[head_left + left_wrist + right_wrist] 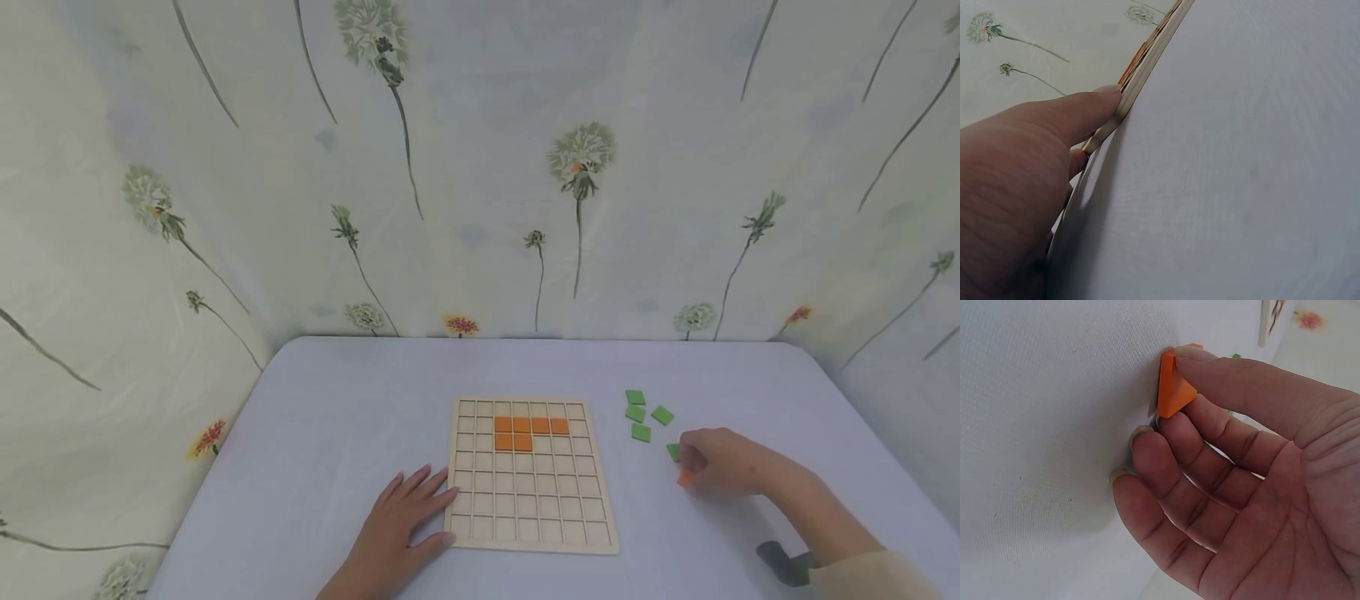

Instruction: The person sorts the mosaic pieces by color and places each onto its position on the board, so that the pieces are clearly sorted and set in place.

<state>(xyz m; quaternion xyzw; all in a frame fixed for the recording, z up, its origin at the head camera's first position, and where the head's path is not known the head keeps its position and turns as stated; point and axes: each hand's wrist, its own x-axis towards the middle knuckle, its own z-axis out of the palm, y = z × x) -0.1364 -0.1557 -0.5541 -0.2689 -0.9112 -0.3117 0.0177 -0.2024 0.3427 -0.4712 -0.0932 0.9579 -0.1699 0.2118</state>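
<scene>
Orange tile pinched, plain only at right wrist.

A pale wooden grid board, matt and unvarnished, lies on a desk covered in finely woven cloth (smooth orange tile, seemingly plastic); printed fabric hangs behind.

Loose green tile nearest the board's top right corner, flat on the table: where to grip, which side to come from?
Probably straight from above, pinching two opposite edges of the green tile. It lies flat and thin on the table, so only its edges offer purchase. Its left and far sides are free; another green tile sits just in front of it. The right hand pinches an orange tile similarly.
</scene>
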